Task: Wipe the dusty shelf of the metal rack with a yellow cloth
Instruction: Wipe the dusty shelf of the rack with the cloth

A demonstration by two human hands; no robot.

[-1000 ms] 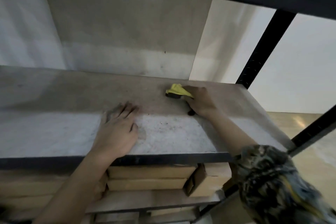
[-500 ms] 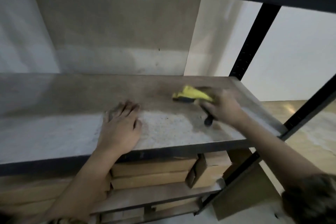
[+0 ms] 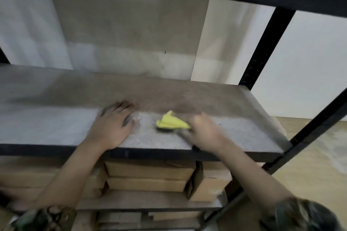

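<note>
Your right hand (image 3: 204, 133) is blurred with motion, so its finger positions can't be read exactly, but it is closed round one end of the yellow cloth (image 3: 171, 123) and presses it onto the shelf (image 3: 56, 125). The bunched cloth sticks out to the left of that hand, lying on the front half of the board, right of centre. A dark shape lies under the cloth and at the heel of the hand; you cannot tell what it is.

Your left hand (image 3: 112, 125) lies flat, fingers spread and straight, on the shelf near the front edge, holding nothing, apparently bracing you.

You look to be mid-wipe. Dark specks lie around the cloth. The back half is in shadow, and the stretch left of your bracing hand is untouched by the cloth now. The next stroke probably calls for steady downward pressure and overlapping passes, and for lifting your left hand once the cloth reaches it.

The cardboard boxes (image 3: 150, 170) stacked on the lower shelf show no readable print; no labels or brands are legible anywhere.
</note>
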